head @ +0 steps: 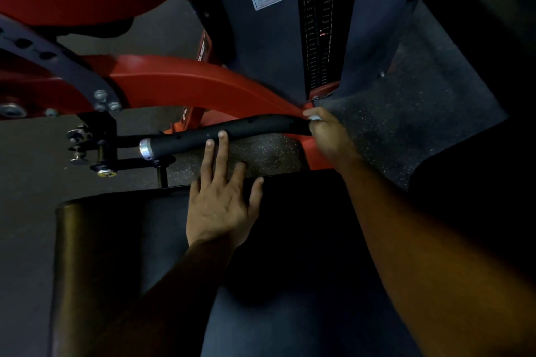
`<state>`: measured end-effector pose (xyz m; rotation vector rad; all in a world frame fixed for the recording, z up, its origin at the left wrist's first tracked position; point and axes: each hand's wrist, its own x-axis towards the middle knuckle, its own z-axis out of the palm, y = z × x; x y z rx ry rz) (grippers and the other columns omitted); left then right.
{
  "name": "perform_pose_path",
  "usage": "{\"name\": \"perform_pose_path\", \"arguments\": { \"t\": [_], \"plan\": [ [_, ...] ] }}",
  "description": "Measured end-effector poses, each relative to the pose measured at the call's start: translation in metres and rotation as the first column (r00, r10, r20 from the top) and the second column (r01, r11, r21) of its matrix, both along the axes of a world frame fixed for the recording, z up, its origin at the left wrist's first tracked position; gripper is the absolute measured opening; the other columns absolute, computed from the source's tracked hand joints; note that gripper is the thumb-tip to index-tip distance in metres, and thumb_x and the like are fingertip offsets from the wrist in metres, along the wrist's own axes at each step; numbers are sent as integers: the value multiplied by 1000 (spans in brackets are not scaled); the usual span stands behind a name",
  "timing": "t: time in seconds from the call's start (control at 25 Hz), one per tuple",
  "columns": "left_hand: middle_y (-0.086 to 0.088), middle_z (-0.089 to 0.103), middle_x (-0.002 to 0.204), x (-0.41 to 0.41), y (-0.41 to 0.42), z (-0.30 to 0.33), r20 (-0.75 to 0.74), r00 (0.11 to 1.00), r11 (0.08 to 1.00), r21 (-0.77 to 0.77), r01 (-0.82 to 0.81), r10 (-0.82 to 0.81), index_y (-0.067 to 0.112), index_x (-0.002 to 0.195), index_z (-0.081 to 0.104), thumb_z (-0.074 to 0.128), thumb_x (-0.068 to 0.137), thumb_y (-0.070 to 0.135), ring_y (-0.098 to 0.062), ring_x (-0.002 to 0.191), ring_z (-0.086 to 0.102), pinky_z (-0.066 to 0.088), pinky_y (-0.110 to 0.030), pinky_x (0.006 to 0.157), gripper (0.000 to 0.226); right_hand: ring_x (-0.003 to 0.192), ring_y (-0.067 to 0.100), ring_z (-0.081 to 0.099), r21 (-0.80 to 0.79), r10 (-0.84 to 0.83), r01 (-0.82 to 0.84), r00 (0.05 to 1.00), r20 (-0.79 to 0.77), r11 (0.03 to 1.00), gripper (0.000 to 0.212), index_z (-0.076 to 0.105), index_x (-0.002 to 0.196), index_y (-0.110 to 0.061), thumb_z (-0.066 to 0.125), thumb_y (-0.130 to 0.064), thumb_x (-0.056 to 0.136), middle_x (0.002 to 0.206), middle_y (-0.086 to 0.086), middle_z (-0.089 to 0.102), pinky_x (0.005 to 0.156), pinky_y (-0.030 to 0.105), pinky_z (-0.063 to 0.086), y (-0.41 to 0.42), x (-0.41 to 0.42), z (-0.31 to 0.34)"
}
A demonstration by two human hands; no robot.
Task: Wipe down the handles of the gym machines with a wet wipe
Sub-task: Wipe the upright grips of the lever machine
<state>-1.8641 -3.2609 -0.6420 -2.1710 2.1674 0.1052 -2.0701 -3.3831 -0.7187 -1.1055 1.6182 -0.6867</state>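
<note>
Above the dark padded seat (pixel 121 240), the right hand (pixel 327 132) is pinching a pale wet wipe (pixel 314 118) against the black handle (pixel 226 132) at its far end, while the left hand (pixel 223 203) is touching the handle's middle with straight, spread fingers.

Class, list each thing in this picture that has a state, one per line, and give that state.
Handle: horizontal, held at its right end, touched near the middle.
Wipe: pinched against the handle's right end.
Right hand: grips the wipe on the handle.
Left hand: open, fingertips resting on the handle.
</note>
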Motion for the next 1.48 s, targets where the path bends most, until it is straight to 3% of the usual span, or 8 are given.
{"name": "perform_pose_path", "arguments": {
  "t": [0.16, 0.32, 0.8, 0.88, 0.96, 1.04, 1.24, 1.48],
  "plan": [
    [6, -17, 170, 2, 0, -3, -3, 1000, 1000, -15, 17, -17, 27, 128, 59, 31, 101, 63, -18, 158, -10, 35, -51, 113, 53, 98, 19, 61, 76, -82, 73, 989, 121, 994, 42, 66, 100, -21, 28, -36, 107, 103, 0, 66, 77, 31, 41, -4, 2, 9],
    [5, -18, 170, 3, 0, -6, 15, 1000, 1000, -20, 21, -21, 28, 130, 56, 31, 101, 63, -18, 158, -11, 36, -50, 113, 52, 128, 37, 49, 105, -84, 102, 983, -166, 989, 32, 50, 131, -8, 32, -21, 109, 140, 21, 52, 111, 49, 35, -11, 8, 2],
    [4, -16, 171, 3, -1, -4, 29, 999, 1000, -8, 15, -15, 28, 127, 58, 32, 100, 62, -20, 158, -9, 39, -53, 112, 51, 116, 33, 54, 72, 120, -105, 959, -255, 992, 32, 51, 94, -11, 25, -25, 106, 118, 21, 62, 113, 49, 33, -17, 21, 18],
    [5, -17, 170, 4, 0, -5, 29, 1000, 1000, -8, 9, -9, 28, 129, 58, 31, 100, 63, -19, 158, -10, 38, -53, 111, 52, 114, 32, 56, 57, 182, -176, 976, -116, 983, 48, 56, 108, -6, 31, -47, 98, 121, 21, 60, 103, 40, 46, -13, 23, 21],
    [5, -18, 170, 3, 0, -5, 23, 1000, 1000, -9, 8, -8, 28, 130, 58, 32, 100, 62, -18, 158, -10, 38, -53, 111, 53, 125, 33, 54, -87, 251, -284, 929, -271, 955, 78, 55, 129, -3, 32, -62, 84, 132, 20, 57, 109, 44, 44, -12, 20, 13],
    [6, -20, 170, 3, -1, -2, 21, 1000, 1000, 1, 9, -9, 28, 132, 57, 31, 100, 63, -18, 157, -12, 36, -52, 113, 54, 123, 27, 54, -103, 293, -334, 911, -291, 937, 50, 60, 126, -10, 33, -41, 97, 126, 10, 60, 112, 40, 38, -3, 19, 20],
    [6, -24, 169, 2, -1, 0, 9, 1000, 1000, 30, 10, -10, 29, 131, 54, 29, 100, 63, -17, 157, -16, 34, -53, 115, 53, 134, 16, 46, -315, 59, -133, 971, -233, 940, 54, 57, 142, -12, 44, 8, 93, 143, 5, 54, 116, 23, 31, 27, 22, 24],
    [6, -22, 169, 3, -1, 0, 4, 1000, 1000, 17, 15, -15, 29, 127, 54, 31, 100, 63, -18, 157, -14, 35, -52, 113, 50, 92, 25, 67, -191, -332, 294, 919, -211, 937, 14, 74, 95, -15, 65, -4, 90, 97, 8, 68, 73, 22, 45, 13, -1, -2]
  ]
}}
